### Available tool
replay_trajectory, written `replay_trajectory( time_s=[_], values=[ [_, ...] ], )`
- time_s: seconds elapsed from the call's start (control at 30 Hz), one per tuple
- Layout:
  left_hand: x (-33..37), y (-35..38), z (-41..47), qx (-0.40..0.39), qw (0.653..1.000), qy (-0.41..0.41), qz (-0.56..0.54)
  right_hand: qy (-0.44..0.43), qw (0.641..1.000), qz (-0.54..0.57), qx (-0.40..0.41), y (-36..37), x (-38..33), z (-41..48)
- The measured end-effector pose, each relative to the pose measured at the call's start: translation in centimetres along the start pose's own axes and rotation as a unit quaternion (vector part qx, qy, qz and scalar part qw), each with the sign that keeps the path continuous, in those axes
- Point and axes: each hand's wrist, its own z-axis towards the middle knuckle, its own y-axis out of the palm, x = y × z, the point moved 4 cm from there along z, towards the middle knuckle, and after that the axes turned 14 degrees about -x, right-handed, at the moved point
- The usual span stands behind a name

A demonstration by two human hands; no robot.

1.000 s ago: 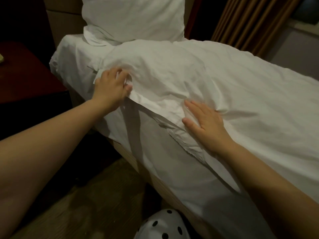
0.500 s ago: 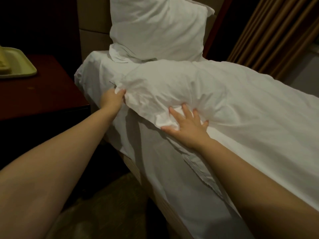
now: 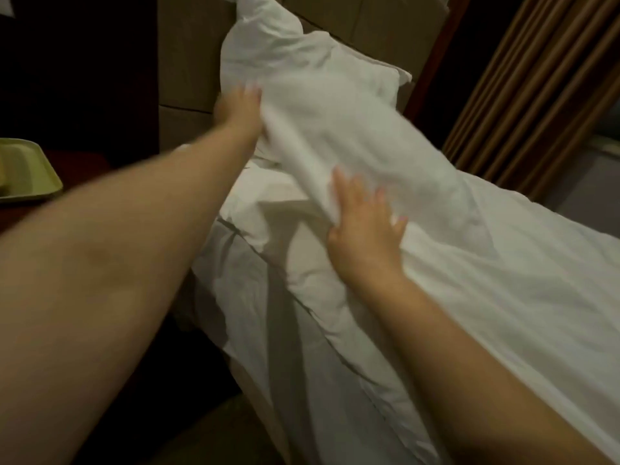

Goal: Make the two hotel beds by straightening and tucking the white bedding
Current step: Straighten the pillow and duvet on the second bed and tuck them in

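A white duvet (image 3: 385, 156) covers the bed, and its head-end edge is raised off the white sheet (image 3: 255, 317). My left hand (image 3: 240, 110), blurred, grips the duvet's far corner close to the pillow (image 3: 295, 52), which leans on the headboard (image 3: 191, 48). My right hand (image 3: 364, 229) lies with spread, straight fingers against the raised duvet edge at the bed's near side. Under the lifted edge, a folded part of the bedding (image 3: 278, 209) shows.
A dark nightstand stands left of the bed, with a pale green tray (image 3: 23, 169) on it. Brown curtains (image 3: 536, 78) hang beyond the far side. Dark floor (image 3: 208, 431) lies below the bed's near edge.
Both hands have moved up toward the headboard and carried the duvet's top edge with them. It now stands lifted against the pillow. The view has moved closer to the head of the bed.
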Motion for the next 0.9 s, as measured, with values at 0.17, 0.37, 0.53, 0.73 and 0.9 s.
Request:
replay_trajectory(
  time_s=[0.17, 0.37, 0.53, 0.73, 0.9],
  values=[
    [-16.1, 4.3, -3.7, -0.07, 0.977, -0.196, 0.047, 0.007, 0.992, -0.076, -0.104, 11.7, 2.6, 0.0],
    [-14.8, 4.1, -3.4, -0.072, 0.957, -0.237, -0.151, -0.017, 0.993, -0.082, -0.08, 12.1, 2.9, 0.9],
    [-14.8, 8.4, -7.0, -0.127, 0.879, -0.257, -0.381, -0.007, 0.997, -0.028, -0.066, 11.3, 3.0, 1.3],
    [-11.1, 9.7, -10.7, -0.195, 0.863, -0.246, -0.396, -0.027, 0.992, 0.079, -0.097, 10.3, 3.1, 0.8],
    [-9.5, 10.5, -12.6, -0.174, 0.867, -0.24, -0.4, -0.061, 0.985, 0.113, -0.115, 10.0, 3.2, 0.5]
  ],
)
